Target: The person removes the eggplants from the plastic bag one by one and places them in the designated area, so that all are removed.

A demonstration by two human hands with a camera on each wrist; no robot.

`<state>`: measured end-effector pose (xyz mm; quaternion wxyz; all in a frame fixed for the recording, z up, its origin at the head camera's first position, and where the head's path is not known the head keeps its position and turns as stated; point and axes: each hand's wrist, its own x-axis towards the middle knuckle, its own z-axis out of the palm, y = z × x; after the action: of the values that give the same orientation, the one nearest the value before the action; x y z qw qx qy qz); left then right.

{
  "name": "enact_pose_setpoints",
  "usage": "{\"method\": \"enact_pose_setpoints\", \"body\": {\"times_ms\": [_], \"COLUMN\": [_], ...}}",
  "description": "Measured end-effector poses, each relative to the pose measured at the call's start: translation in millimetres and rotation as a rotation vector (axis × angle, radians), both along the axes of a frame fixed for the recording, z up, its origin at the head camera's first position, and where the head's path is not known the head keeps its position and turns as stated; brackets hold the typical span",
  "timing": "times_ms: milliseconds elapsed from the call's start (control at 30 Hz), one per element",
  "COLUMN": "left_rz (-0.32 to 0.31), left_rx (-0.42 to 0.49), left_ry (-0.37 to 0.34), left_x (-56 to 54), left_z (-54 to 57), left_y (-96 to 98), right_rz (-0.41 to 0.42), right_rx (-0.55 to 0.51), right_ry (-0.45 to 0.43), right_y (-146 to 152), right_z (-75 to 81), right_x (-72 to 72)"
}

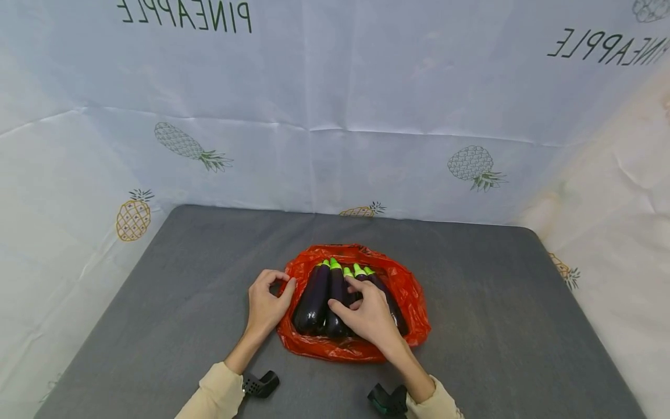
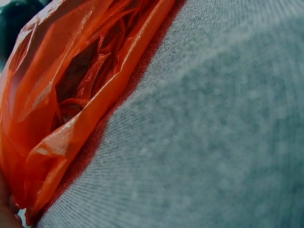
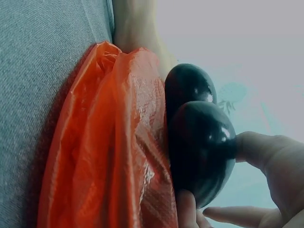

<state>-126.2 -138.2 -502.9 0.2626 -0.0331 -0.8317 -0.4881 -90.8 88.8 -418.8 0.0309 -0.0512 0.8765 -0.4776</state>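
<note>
A left hand [image 1: 268,299] pinches the edge of a red bag [image 1: 419,299] as the right hand [image 1: 373,311] grips one of the eggplants [image 1: 312,308] inside.

The bag lies open on a gray bench [image 1: 497,308], its crumpled rim around the eggplants, green tips pointing to the far side. The left arm slants in from the lower left, its thumb and index finger bent into a loop, the fingers together on plastic at the bag's left edge. The right arm slants in from the lower right, the hand over the bag, back upward, thumb on one side and fingers on the other, clamped on a glossy eggplant near the middle. Pale sleeves [image 1: 218,391] end above both wrists, beside black wrist mounts [image 1: 262,384].
</note>
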Motion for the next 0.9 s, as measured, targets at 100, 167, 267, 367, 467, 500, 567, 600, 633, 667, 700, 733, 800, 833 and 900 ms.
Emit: {"method": "enact_pose_setpoints", "body": {"times_ms": [100, 167, 267, 367, 467, 500, 567, 600, 633, 667, 700, 733, 800, 833, 900], "left_rz": [-0.001, -0.002, -0.002, 0.0, 0.003, 0.004, 0.005, 0.006, 0.006, 0.006, 0.006, 0.005, 0.005, 0.003, 0.002], "left_rx": [0.001, 0.006, 0.007, 0.006, 0.002, 0.0, -0.002, -0.005, -0.005, -0.006, -0.006, -0.006, -0.005, -0.004, -0.005], "left_ry": [-0.001, 0.003, 0.006, 0.003, -0.001, -0.004, -0.009, -0.012, -0.014, -0.016, -0.018, -0.02, -0.022, -0.022, -0.022], "left_x": [-0.3, -0.8, -1.1, -0.8, -0.5, -0.3, 0.0, 0.0, 0.2, 0.3, 0.3, 0.4, 0.5, 0.5, 0.5], "left_z": [0.3, 0.2, 0.0, -0.2, 0.2, 0.4, 0.8, 0.8, 0.9, 0.9, 1.0, 1.1, 1.3, 1.4, 1.5], "left_y": [0.5, 0.6, 0.4, 0.0, -0.4, -0.5, -0.6, -0.6, -0.6, -0.6, -0.6, -0.6, -0.5, -0.4, -0.2], "right_rz": [-0.006, -0.011, -0.026, -0.041, -0.053, -0.055, -0.061, -0.067, -0.071, -0.075, -0.083, -0.091, -0.105, -0.112, -0.128], "right_rx": [0.0, 0.005, 0.002, -0.02, -0.048, -0.054, -0.062, -0.065, -0.063, -0.062, -0.059, -0.056, -0.048, -0.044, -0.039], "right_ry": [0.009, 0.022, 0.047, 0.08, 0.109, 0.119, 0.135, 0.142, 0.151, 0.158, 0.165, 0.171, 0.181, 0.185, 0.192], "right_y": [0, 0, 0, 1, 3, 4, 7, 8, 10, 12, 14, 16, 20, 23, 28], "right_z": [-0.5, -0.7, 0.5, 3.6, 8.4, 9.7, 12.4, 13.4, 14.3, 15.0, 15.6, 16.5, 18.3, 19.1, 21.6], "right_x": [-0.1, 0.2, 1.3, 2.9, 3.9, 4.2, 4.6, 4.8, 4.9, 5.1, 5.0, 4.9, 4.8, 4.7, 4.6]}}
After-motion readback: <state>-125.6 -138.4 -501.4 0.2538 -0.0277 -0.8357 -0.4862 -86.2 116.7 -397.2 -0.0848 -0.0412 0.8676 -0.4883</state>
